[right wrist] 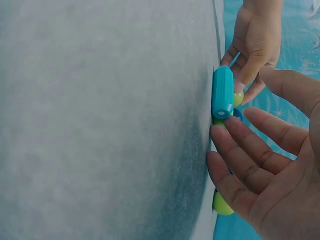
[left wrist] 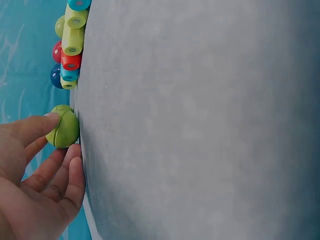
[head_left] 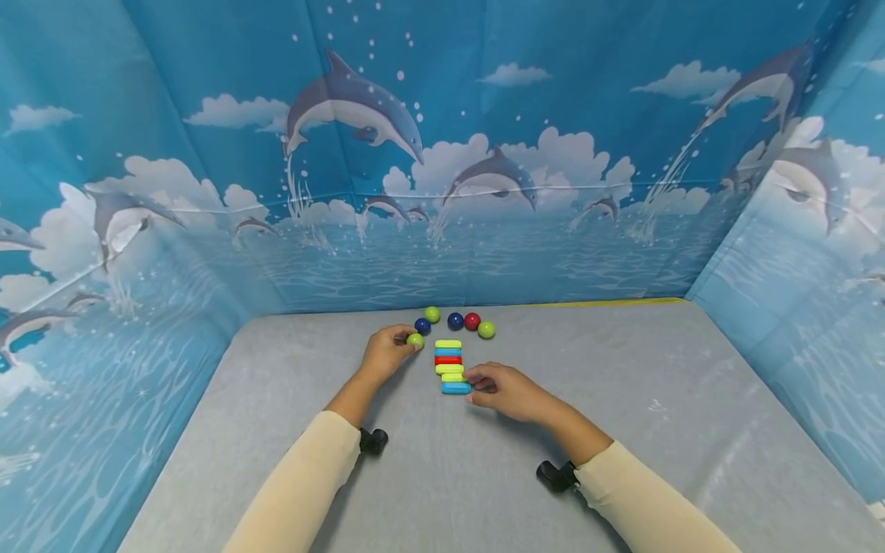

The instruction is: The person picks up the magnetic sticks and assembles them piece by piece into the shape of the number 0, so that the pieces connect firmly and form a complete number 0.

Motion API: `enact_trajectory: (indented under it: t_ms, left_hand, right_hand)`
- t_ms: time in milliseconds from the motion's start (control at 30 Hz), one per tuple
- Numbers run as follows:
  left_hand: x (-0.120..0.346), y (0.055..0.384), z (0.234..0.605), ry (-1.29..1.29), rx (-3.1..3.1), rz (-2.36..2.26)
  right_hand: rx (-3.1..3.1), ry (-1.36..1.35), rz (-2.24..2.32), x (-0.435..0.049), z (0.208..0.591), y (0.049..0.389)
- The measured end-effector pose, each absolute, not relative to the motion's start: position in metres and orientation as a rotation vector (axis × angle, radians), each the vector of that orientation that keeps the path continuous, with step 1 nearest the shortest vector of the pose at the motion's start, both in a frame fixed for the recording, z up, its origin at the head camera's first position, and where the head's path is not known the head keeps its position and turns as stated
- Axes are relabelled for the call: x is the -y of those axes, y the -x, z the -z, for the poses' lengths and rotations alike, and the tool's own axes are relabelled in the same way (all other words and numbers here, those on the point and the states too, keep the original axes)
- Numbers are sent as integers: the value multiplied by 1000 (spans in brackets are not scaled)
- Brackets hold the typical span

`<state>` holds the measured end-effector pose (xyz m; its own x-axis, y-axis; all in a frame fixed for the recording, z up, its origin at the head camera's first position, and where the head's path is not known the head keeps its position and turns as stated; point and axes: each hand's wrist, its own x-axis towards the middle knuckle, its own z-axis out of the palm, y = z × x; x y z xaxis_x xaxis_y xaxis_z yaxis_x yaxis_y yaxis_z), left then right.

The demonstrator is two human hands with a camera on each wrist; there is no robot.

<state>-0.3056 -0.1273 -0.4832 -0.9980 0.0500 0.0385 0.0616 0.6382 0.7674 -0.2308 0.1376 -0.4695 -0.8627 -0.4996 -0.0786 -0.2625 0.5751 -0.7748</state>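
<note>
My left hand pinches a lime-green ball between thumb and fingers, left of a column of short rods. In the left wrist view a seam runs round this ball. The column lies on the grey surface, its rods side by side: lime-green, blue, a red rod, two more lime-green, and a blue rod nearest me. The two nearest rods sit slightly right of the others. Beside their right ends is my right hand, fingers spread and loosely bent, holding nothing. The right wrist view shows its fingertips close to the blue rod's end.
Behind the column lie a dark blue ball, a red ball and a lime-green ball. Farther left are another dark blue ball and a lime-green ball. A dolphin-print curtain borders the grey table.
</note>
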Motion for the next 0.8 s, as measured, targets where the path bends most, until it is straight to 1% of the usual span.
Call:
enact_trajectory:
  t_ms: [233,400,800]
  left_hand:
    - [130,299,479,59,2907,1362]
    - [133,291,473,25,2958,1506]
    - [145,266,475,114,2978,1659]
  right_hand:
    - [-2597,637,1060,-135,470,231]
    - [-2672,635,995,-132,470,232]
    - [-2744,505,978,-122,474,233]
